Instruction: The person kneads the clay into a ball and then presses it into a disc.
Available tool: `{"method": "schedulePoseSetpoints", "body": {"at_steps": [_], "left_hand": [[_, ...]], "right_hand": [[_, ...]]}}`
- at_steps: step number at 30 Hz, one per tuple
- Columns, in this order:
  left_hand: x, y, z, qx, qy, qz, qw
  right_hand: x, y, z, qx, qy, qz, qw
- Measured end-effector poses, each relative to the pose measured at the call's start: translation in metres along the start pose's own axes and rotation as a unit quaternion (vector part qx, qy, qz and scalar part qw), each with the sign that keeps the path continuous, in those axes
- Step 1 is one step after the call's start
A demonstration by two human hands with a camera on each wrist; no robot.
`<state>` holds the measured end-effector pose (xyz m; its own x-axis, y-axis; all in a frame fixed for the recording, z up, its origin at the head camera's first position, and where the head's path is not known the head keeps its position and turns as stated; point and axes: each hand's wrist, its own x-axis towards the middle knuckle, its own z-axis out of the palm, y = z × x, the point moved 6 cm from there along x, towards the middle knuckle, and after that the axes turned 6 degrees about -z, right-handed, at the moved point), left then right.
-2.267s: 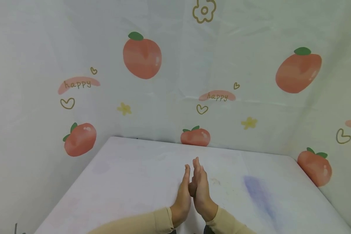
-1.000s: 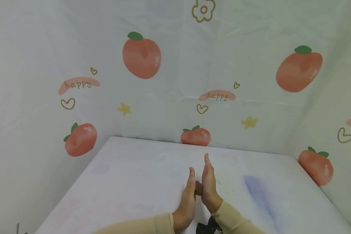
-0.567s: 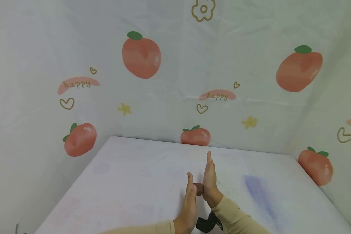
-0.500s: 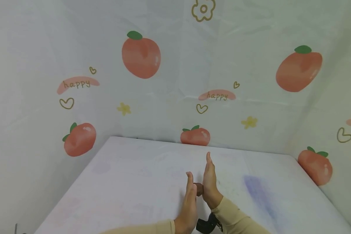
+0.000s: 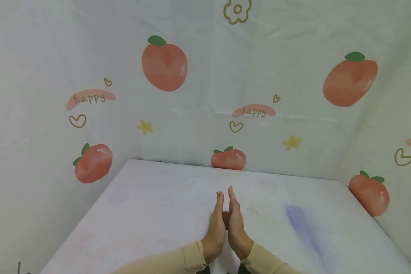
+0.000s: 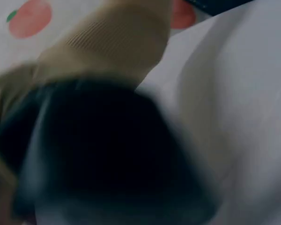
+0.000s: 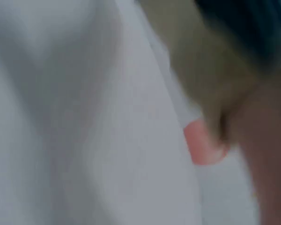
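Note:
In the head view, a small brown lump [image 5: 226, 220] sits between my two palms, mostly hidden by them. My left hand [image 5: 216, 228] presses it from the left side, fingers straight and pointing away from me. From the other side my right hand [image 5: 237, 226] faces it with its fingers straight too. The fingertips of both hands are nearly level, with a narrow gap between them. The wrist views are blurred and do not show the lump; a beige sleeve [image 6: 112, 42] and a dark wrist-worn device fill much of the left one.
Below the hands lies a white table [image 5: 150, 205] with a faint purple smear [image 5: 303, 230] to the right. A white curtain [image 5: 198, 76] printed with red fruit stands behind and along the sides of the table.
Half a second ago my right hand was farther forward and my left farther back. The left has slid forward and the right back, the brown lump staying between the palms.

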<state>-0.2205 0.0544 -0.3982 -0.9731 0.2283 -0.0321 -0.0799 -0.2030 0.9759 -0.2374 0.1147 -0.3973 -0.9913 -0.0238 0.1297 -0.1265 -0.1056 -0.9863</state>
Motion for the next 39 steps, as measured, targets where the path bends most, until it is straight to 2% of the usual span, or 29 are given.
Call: {"method": "schedulePoseSetpoints", "body": {"at_steps": [5,8,10,15,19,22,25,28,31,34,37,39], "left_hand": [[0.023,-0.003,-0.021,-0.042,0.033,-0.05,0.9973],[0.03,-0.006,-0.031,-0.047,0.036,-0.061,0.9964],[0.03,-0.01,-0.032,-0.048,0.026,-0.071,0.996],[0.016,-0.014,-0.021,-0.041,0.004,-0.071,0.9966],[-0.003,-0.011,-0.006,-0.014,-0.027,-0.04,0.9987],[-0.015,-0.007,0.001,0.0,-0.055,-0.011,0.9984],[-0.021,-0.005,0.004,0.002,-0.075,0.005,0.9972],[-0.023,-0.003,0.006,-0.006,-0.089,0.007,0.9959],[-0.018,0.0,0.005,-0.037,-0.074,-0.013,0.9965],[-0.008,0.0,0.0,-0.068,-0.041,-0.055,0.9953],[0.005,-0.006,-0.008,-0.067,-0.006,-0.091,0.9936],[0.01,-0.011,-0.011,-0.062,0.002,-0.098,0.9932]], "right_hand": [[-0.018,-0.009,0.017,0.004,-0.054,-0.032,0.998],[-0.029,-0.011,0.024,0.002,-0.099,-0.042,0.994],[-0.032,-0.012,0.025,0.005,-0.108,-0.045,0.993],[-0.021,-0.011,0.018,-0.01,-0.075,-0.053,0.996],[-0.009,-0.007,0.009,-0.032,-0.051,-0.051,0.997],[-0.002,-0.006,0.003,-0.021,-0.041,-0.042,0.998],[0.004,-0.006,-0.002,-0.009,-0.034,-0.04,0.999],[0.009,-0.006,-0.005,-0.007,-0.02,-0.048,0.999],[0.01,-0.008,-0.004,-0.01,-0.018,-0.059,0.998],[0.003,-0.01,0.004,-0.017,-0.035,-0.061,0.997],[-0.006,-0.017,0.011,-0.021,-0.053,-0.076,0.995],[-0.008,-0.023,0.011,-0.01,-0.055,-0.09,0.994]]}}
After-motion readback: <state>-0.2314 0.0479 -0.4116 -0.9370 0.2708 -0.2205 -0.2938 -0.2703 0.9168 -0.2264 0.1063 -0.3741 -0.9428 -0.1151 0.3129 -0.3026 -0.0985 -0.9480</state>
